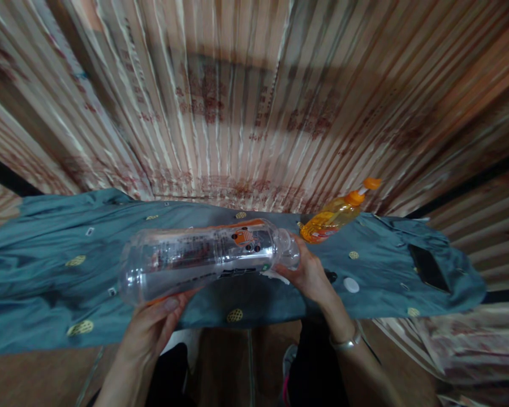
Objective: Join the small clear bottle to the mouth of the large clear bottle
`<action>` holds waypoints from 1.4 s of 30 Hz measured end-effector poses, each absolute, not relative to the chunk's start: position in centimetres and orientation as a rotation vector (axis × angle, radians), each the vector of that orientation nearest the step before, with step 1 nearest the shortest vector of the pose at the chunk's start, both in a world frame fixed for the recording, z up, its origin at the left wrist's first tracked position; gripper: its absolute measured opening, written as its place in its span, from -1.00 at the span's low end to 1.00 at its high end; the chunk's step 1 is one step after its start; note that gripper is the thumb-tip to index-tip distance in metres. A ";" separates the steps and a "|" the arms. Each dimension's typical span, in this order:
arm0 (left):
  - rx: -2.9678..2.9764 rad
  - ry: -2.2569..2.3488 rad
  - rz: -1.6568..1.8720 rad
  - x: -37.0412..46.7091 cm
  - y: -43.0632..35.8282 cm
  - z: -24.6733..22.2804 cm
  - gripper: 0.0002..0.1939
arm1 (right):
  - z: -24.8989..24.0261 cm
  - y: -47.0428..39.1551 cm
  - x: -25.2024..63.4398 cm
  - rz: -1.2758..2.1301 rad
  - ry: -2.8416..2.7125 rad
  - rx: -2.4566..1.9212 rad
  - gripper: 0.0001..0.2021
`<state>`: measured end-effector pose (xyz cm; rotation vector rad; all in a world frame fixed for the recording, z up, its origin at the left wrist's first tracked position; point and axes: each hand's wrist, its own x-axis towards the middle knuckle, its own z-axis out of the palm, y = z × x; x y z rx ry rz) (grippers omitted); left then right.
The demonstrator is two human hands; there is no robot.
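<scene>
A large clear plastic bottle [186, 257], printed in orange and black, lies on its side between my hands, its neck to the right. My left hand [163, 314] supports it from below near the base, thumb on the near side and the other fingers partly hidden beneath. At the neck, my right hand [306, 270] is closed round the mouth. A white scrap [275, 276] shows just under the neck by my right thumb. Beyond my right hand stands a pump bottle [333, 217] of orange liquid with an orange pump head.
A teal patterned cloth [80, 288] covers the narrow table. To the right lie a round white cap [351, 285], a small black object [331, 276] and a black phone [428, 268]. A striped, printed curtain [237, 124] hangs behind the table.
</scene>
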<state>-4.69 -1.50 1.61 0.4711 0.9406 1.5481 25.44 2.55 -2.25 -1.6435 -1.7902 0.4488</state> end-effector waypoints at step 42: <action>0.430 0.928 1.536 -4.4 -1.7 2.3 -0.36 | -1.7 2.4 25.2 0.470 -1.792 -1.623 -0.25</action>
